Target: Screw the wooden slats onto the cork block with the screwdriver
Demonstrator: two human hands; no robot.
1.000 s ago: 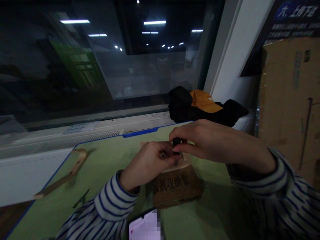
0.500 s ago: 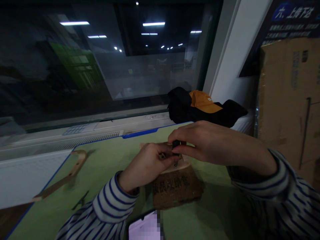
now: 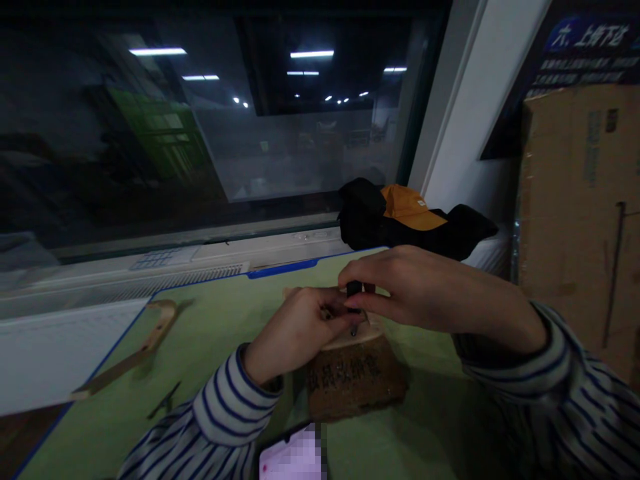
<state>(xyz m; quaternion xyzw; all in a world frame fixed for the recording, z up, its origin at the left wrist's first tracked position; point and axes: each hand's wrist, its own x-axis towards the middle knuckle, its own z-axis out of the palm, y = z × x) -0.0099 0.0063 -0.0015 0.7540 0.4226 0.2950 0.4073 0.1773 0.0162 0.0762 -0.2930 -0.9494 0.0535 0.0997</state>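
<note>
My right hand [image 3: 415,287] comes in from the right, thumb and fingers pinched around a small upright black-handled tool [image 3: 354,289]. Just left of it, my left hand [image 3: 293,327] has its fingers closed near the tool's lower end; what they grip is mostly hidden. A small dark metal bit [image 3: 353,331] shows below the fingertips. Under both hands lies a pale wooden piece [image 3: 337,343] with a rounded edge, largely covered by the hands. It rests against or on a brown cardboard piece [image 3: 357,393] bearing dark printed characters.
On the green tabletop [image 3: 210,333], a bent wooden strip [image 3: 125,363] and a thin dark tool [image 3: 165,401] lie to the left. A phone [image 3: 290,457] is at the near edge. An orange cap [image 3: 407,207] on black cloth sits by the window; a large cardboard box [image 3: 570,220] stands right.
The view has shifted slightly, so everything appears a little lower and to the right. Both hands keep nearly the same grip and place over the wooden piece.
</note>
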